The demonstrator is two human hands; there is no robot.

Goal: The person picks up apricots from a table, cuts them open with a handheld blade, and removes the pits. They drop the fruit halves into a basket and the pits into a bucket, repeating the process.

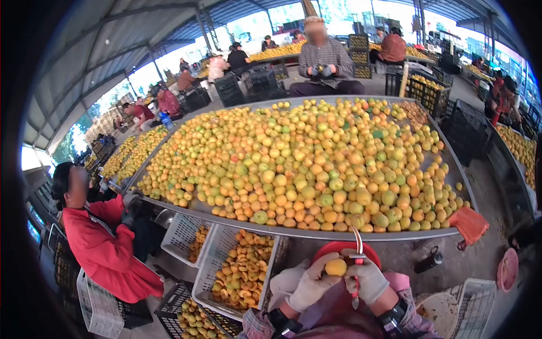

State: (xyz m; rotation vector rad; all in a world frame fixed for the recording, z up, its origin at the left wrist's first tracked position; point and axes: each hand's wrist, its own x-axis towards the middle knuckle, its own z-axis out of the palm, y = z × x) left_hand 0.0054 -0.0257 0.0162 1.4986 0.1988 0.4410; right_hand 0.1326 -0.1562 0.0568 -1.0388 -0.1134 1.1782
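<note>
A single yellow-orange apricot (336, 267) sits in the gloved fingers of my left hand (310, 288), which are closed around it. In my right hand (371, 281), also gloved, is a red-handled pitting tool (358, 242). Its curved metal end points up, and a small pointed metal tip shows below the fingers. The two hands are close together over my lap, with the apricot just beside the tool. Partly behind them is a red basin (333, 247). A large pile of apricots (282, 164) covers the metal-rimmed table (271, 225) in front of me.
Left of my hands, a white crate (203, 285) holds apricot halves (243, 268). A black crate (164, 313) contains whole fruit. A person in red (107, 243) sits at left; another person (324, 59) sits across the table. An orange mesh bag (470, 224) hangs at the right corner, near a dark bottle (430, 260).
</note>
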